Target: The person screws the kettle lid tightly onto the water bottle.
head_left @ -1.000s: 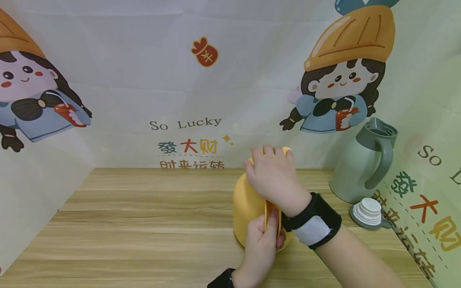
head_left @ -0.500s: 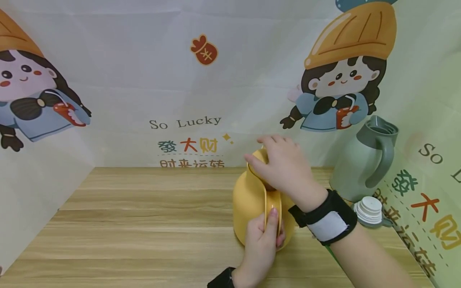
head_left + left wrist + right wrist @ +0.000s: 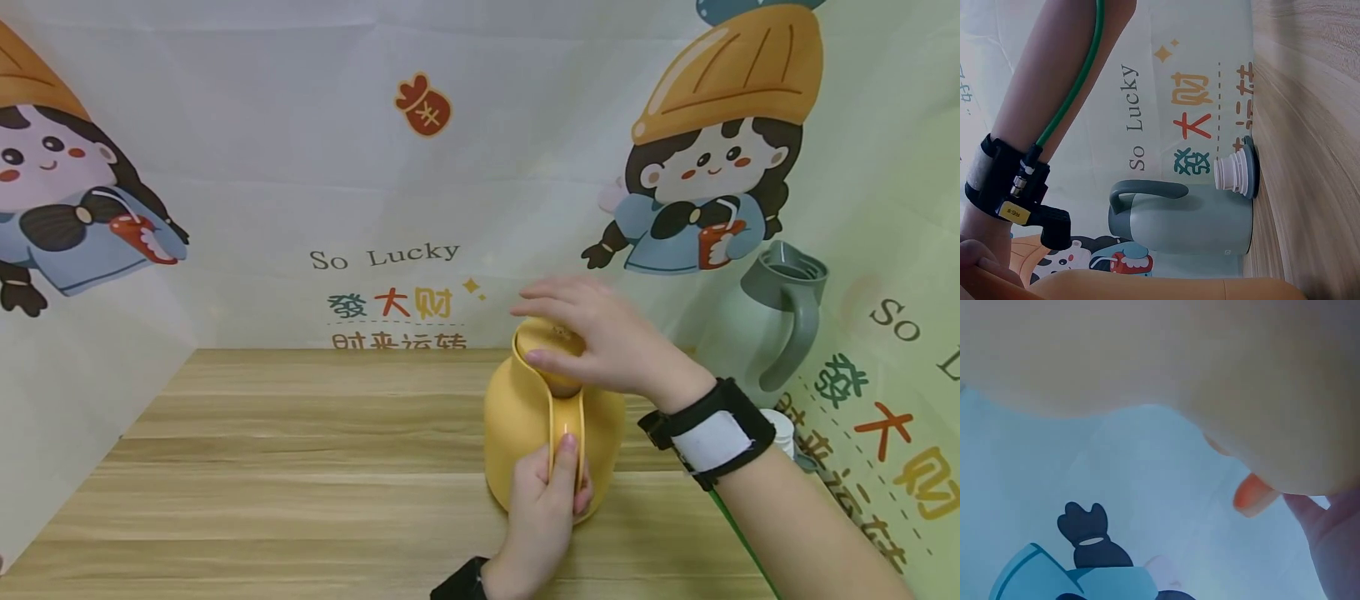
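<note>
A yellow jug (image 3: pixel 517 425) stands upright on the table, its handle towards the person. The left hand (image 3: pixel 536 517) grips that handle, thumb laid along the top of it. Set in the jug's mouth is a round yellow lid (image 3: pixel 551 337). Over the lid hovers the right hand (image 3: pixel 592 333), its fingers stretched out past the far side and the thumb across the near side; whether it touches the lid I cannot tell. In the left wrist view the jug's side (image 3: pixel 1166 287) fills the bottom edge. The right wrist view is mostly the blurred hand (image 3: pixel 1147 356).
A grey-green thermos jug (image 3: pixel 738 333) with an uncovered mouth stands at the back right. Beside it lies a white threaded stopper (image 3: pixel 1232 173) with a grey top, partly behind the right wrist in the head view. Printed cloth walls (image 3: pixel 262 167) border the wooden table (image 3: pixel 315 483).
The right hand has loosened from the top of the yellow jug and shifted right, its fingers straightening, so the lid shows. The left hand keeps its grip on the handle.
</note>
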Motion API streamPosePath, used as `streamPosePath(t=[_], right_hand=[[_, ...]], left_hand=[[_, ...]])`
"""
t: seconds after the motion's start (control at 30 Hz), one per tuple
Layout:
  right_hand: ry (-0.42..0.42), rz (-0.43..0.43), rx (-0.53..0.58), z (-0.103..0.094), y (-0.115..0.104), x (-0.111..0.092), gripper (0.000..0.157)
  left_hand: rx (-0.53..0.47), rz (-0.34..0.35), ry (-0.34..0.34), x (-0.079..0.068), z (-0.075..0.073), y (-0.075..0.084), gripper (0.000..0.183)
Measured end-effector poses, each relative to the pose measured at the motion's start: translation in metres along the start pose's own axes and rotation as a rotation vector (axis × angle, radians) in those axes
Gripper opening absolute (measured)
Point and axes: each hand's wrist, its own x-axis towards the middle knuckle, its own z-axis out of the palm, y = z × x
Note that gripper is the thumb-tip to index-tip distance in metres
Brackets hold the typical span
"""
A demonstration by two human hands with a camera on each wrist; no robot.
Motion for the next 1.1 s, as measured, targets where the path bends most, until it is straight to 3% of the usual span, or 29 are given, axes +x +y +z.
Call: streamPosePath(t=[0.4, 0.6, 0.9, 1.1], right_hand=[[-0.082, 0.075, 0.134, 0.007, 0.008, -0.010, 0.043], [-0.072, 0.091, 0.169, 0.012, 0.009, -0.012, 0.042], [-0.075, 0.084, 0.128, 0.012, 0.006, -0.011, 0.043], [-0.112, 0.160, 0.086, 0.010, -0.004, -0.008, 0.043]], left_hand=[[0.001, -0.013, 0.002, 0.000, 0.000, -0.001, 0.045], [-0.027, -0.026, -0.011, -0.001, -0.001, 0.000, 0.045], [-0.034, -0.021, -0.017, 0.000, 0.000, 0.002, 0.044], [-0.044, -0.021, -0.016, 0.000, 0.000, 0.001, 0.044]])
